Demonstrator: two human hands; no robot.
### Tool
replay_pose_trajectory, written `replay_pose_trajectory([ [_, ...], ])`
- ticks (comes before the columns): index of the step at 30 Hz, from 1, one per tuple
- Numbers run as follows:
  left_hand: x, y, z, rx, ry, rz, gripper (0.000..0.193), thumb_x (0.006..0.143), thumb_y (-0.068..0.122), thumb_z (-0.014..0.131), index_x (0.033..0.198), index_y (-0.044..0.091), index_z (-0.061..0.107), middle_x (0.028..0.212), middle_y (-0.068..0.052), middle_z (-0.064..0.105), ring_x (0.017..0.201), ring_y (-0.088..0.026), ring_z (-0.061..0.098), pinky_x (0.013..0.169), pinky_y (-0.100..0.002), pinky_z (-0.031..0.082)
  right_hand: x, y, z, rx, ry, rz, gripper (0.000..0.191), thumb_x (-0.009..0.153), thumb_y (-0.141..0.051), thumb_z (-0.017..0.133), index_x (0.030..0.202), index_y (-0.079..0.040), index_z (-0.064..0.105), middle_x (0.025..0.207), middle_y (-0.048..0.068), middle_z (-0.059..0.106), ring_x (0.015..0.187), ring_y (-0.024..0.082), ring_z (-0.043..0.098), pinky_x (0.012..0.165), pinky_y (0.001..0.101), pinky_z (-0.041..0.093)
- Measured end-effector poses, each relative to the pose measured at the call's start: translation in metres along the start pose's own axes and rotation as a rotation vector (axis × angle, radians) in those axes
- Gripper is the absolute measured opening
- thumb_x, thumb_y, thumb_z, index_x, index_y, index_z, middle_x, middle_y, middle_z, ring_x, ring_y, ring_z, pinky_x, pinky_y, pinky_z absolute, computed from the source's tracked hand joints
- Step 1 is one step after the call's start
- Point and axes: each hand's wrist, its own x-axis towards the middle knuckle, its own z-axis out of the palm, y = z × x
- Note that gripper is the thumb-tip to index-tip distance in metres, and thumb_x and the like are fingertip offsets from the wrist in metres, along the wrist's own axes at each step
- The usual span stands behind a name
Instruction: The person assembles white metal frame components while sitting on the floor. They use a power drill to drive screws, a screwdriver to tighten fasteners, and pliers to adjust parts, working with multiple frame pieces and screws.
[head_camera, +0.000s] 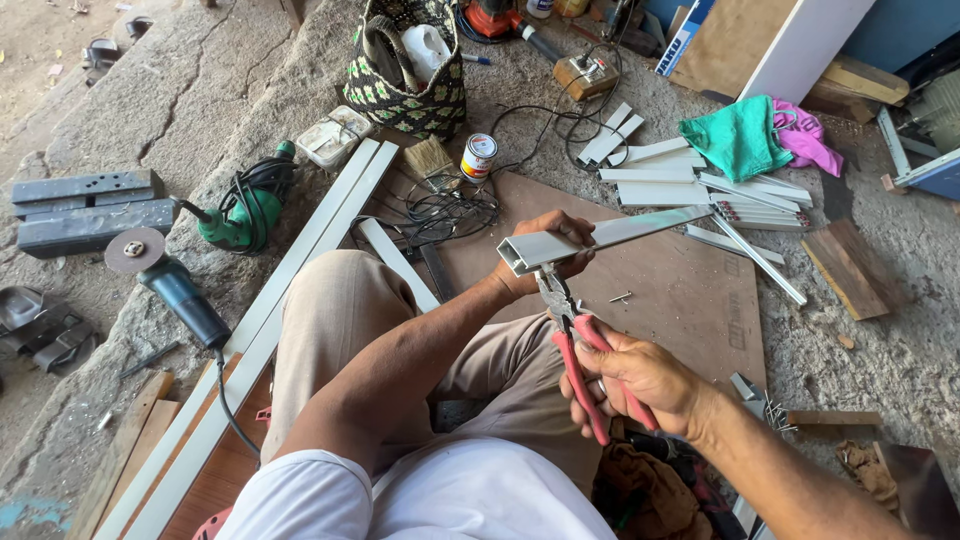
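My left hand (548, 252) grips a short hollow rectangular metal profile (600, 238), pale grey, held level above my lap with its open end toward me. My right hand (640, 378) is closed around the red handles of a pair of pliers (578, 350). The plier jaws point up and touch the underside of the profile near its open end. A small screw (621, 296) lies on the brown board (690, 300) just beyond my hands.
Long white profiles (300, 250) lie along my left leg. A blue angle grinder (170, 285) and a green power tool (245, 215) sit to the left. Cut profile pieces (700, 190), cloths, a small tin (479, 156), a brush and a woven bag (410, 70) lie ahead.
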Motion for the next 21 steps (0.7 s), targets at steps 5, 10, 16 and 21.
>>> replay_pose_trajectory([
  [5, -0.004, -0.003, 0.006, 0.034, 0.066, -0.011, 0.024, 0.088, 0.009, 0.082, 0.094, 0.009, 0.059, 0.097, -0.007, 0.075, 0.107, -0.022, 0.076, 0.091, -0.036, 0.063, 0.005, 0.013, 0.002, 0.030, 0.051, -0.033, 0.046, 0.098, -0.031, 0.051, 0.141, -0.015, 0.049, 0.081, 0.010, 0.064, 0.064, 0.021, 0.065, 0.055, 0.0405, 0.058],
  [10, -0.005, -0.002, 0.011, 0.039, 0.126, -0.027, 0.023, 0.089, 0.009, 0.081, 0.094, 0.008, 0.059, 0.094, -0.007, 0.074, 0.104, -0.021, 0.077, 0.090, -0.035, 0.063, 0.013, 0.025, 0.005, 0.039, 0.065, -0.069, 0.041, 0.100, -0.031, 0.051, 0.136, -0.009, 0.046, 0.082, 0.010, 0.064, 0.064, 0.021, 0.064, 0.055, 0.0402, 0.058],
  [16, 0.001, -0.001, 0.003, 0.063, 0.066, 0.002, 0.025, 0.087, 0.011, 0.083, 0.094, 0.008, 0.059, 0.097, -0.008, 0.075, 0.105, -0.023, 0.077, 0.089, -0.036, 0.063, 0.015, 0.020, -0.006, -0.068, 0.000, -0.135, 0.045, 0.099, -0.030, 0.050, 0.138, -0.010, 0.046, 0.096, 0.018, 0.073, 0.078, 0.027, 0.075, 0.067, 0.0385, 0.060],
  [21, 0.001, 0.000, -0.002, 0.049, 0.000, -0.023, 0.029, 0.089, 0.013, 0.083, 0.096, 0.009, 0.055, 0.099, -0.008, 0.076, 0.113, -0.027, 0.075, 0.094, -0.038, 0.063, 0.000, 0.015, -0.017, -0.087, -0.050, -0.084, 0.054, 0.098, -0.028, 0.050, 0.148, -0.008, 0.044, 0.109, 0.020, 0.075, 0.094, 0.027, 0.075, 0.078, 0.0395, 0.061],
])
